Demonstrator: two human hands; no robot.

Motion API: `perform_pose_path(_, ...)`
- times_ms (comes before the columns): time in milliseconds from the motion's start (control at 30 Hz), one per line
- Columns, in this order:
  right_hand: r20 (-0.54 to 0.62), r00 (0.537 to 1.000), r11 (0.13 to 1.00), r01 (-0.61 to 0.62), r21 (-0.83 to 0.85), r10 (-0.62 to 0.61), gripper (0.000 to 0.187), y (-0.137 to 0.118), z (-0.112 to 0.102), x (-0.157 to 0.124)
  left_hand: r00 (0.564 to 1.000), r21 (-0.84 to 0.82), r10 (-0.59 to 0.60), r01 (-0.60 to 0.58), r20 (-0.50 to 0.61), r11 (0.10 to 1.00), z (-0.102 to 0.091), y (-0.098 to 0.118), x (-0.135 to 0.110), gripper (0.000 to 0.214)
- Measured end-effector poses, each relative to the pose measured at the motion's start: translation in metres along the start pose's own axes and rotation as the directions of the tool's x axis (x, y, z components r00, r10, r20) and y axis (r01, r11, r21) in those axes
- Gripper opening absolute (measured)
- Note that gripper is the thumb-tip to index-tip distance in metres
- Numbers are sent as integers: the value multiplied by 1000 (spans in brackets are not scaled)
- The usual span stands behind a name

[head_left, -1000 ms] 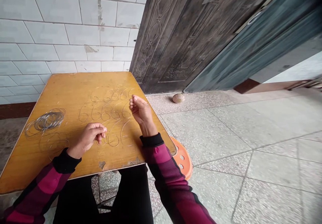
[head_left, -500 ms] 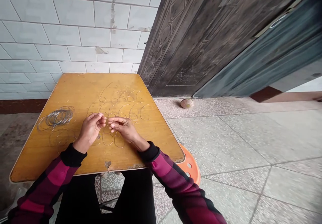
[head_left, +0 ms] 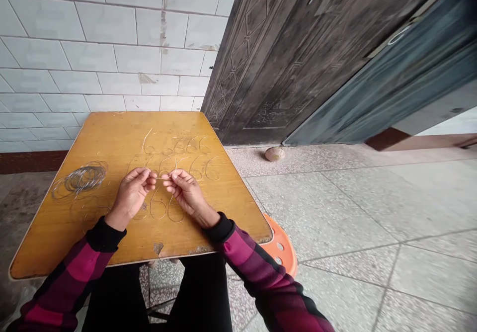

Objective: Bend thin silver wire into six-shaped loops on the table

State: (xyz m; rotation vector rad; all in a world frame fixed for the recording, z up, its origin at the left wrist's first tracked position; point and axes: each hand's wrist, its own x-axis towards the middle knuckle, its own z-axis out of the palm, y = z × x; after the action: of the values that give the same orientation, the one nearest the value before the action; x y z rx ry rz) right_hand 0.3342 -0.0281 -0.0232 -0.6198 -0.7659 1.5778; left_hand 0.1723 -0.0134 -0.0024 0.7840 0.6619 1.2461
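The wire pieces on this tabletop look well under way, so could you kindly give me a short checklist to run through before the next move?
1. Left hand and right hand both pinch the thin wire: ok.
2. Loose wire coil lies within reach, left of the hands: ok.
3. Curled wire figures lie flat in separate rows: ok.
4. Front edge of the wooden tabletop is intact: not ok, chipped veneer.
5. Wire ends are free of burrs: cannot tell, too thin to see.
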Motion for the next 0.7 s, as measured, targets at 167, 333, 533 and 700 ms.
perform_pose_path(167,-46,992,979,111,-170,-120,32,4,-3,1,998,118,32,-38,50,992,1,-4,-2,17)
perform_pose_path(333,62,963,793,253,-555,-264,39,7,-6,2,998,242,58,-65,36,968,4,-6,-4,22)
perform_pose_path(533,291,888,281,398,-873,-356,39,-2,-3,-2,997,379,74,-74,14,922,5,-7,-4,25)
perform_pose_path(700,347,862,131,418,-899,-370,40,0,-5,-3,995,379,97,-85,-13,922,6,-8,-2,28)
